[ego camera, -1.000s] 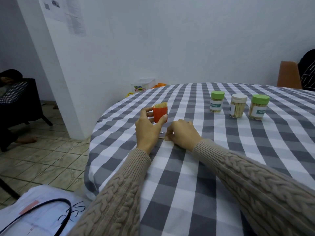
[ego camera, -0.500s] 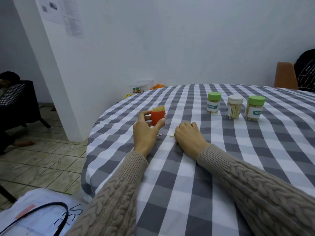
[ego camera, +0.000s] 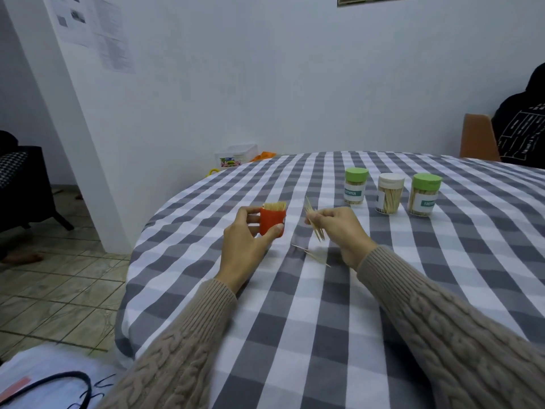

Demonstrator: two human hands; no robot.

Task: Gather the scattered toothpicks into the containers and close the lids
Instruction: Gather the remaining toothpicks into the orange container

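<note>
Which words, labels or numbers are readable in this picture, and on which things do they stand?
"TOOTHPICK": teal label on the left green-lidded jar.
Label on the right green-lidded jar: turned and blurred, not readable.
Label on the white-lidded jar: mostly hidden, not readable.
Papers on the wall: print too small to read.
Plastic box behind the table: colourful label, too blurred to read.

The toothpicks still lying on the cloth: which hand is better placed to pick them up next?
Probably the right hand. It hovers just above the loose toothpicks and already pinches a bundle, while the left hand holds the orange container.
</note>
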